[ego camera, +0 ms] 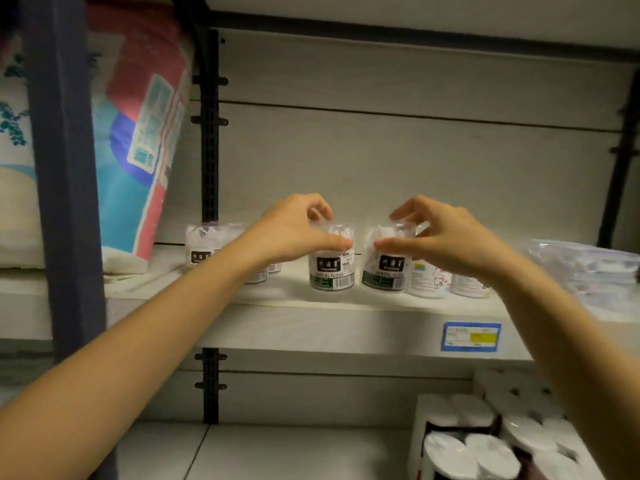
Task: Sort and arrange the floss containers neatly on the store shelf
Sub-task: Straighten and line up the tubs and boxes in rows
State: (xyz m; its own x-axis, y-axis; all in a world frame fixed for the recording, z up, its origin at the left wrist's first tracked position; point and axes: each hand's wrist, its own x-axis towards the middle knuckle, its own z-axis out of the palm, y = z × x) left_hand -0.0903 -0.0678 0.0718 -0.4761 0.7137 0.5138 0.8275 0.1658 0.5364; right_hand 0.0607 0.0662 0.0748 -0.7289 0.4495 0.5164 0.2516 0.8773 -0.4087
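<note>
White-capped roll packs (485, 445) sit closest, btm right, on the lower level. Both bare forearms reach up & in from the btm corners. Above the packs runs the front edge of the shelf (311, 327), pale wood-look, w/ a blue price tag (471, 336) stuck on at right; yellow patch on it, print too small to read. Just back from that edge two clear floss tubs stand side by side w/ a small gap btwn them: left tub (332, 277) & right tub (383, 277), each w/ black logo, green band, barcode & "DENTAL FLOSS" text. Left hand (294, 230) grips the left tub from above, thumb across the front near the top, fingers curled over the lid to the back. Right hand (446, 237) grips the right tub the same way, thumb on the front, fingers arched over the lid. Thumb tips sit close together over the gap. Just right of the right tub, partly under the right wrist, are white-label tubs (429, 280). Under the left wrist are half-hidden tubs (257, 277), and further left a lone black-logo tub (201, 251) stands nearer the back. Far right lies a clear plastic pkg (588, 268). Far left, past a dark post (65, 202), leans a big soft pack (145, 150) in pink, blue & white. Behind it all is the grey back panel (381, 161) w/ a black slotted upright (209, 150).
</note>
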